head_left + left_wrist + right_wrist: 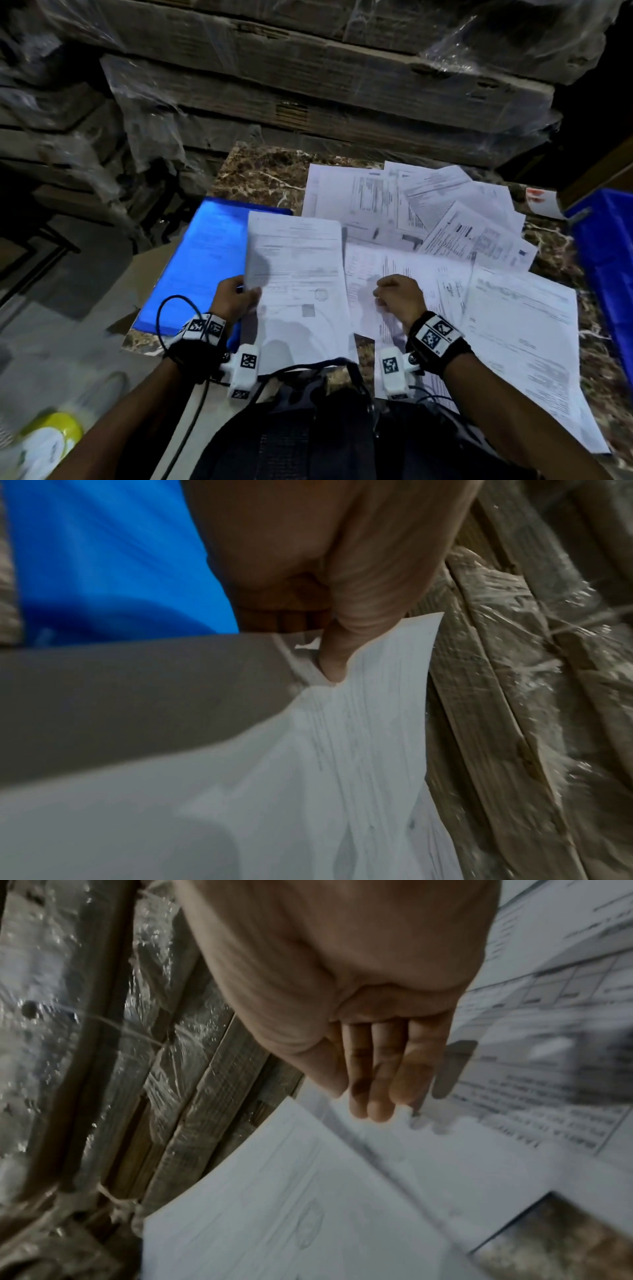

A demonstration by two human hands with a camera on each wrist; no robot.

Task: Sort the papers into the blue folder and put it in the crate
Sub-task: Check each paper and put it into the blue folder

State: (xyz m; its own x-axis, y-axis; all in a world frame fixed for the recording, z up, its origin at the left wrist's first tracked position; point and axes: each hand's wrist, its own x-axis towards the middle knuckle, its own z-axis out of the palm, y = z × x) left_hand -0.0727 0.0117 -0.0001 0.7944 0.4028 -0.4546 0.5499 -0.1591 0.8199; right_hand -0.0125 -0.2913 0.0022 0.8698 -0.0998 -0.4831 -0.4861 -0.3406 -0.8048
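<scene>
A blue folder point(202, 260) lies flat at the table's left side and fills the upper left of the left wrist view point(103, 561). My left hand point(245, 291) pinches the left edge of one printed sheet point(298, 274), which overlaps the folder's right edge. In the left wrist view, the hand point(329, 656) has its thumb pressed on that sheet point(359, 737). My right hand point(383, 298) holds nothing and sits over the loose papers point(445, 212) spread across the table. Its fingers point(377, 1096) hang relaxed above those papers point(514, 1096). A blue crate point(606, 267) stands at the right edge.
Plastic-wrapped cardboard boxes point(325, 85) are stacked right behind the marble table point(267, 174). A white object with red marks point(544, 202) lies beside the crate. A yellow and white bottle point(51, 442) sits low at the left, off the table.
</scene>
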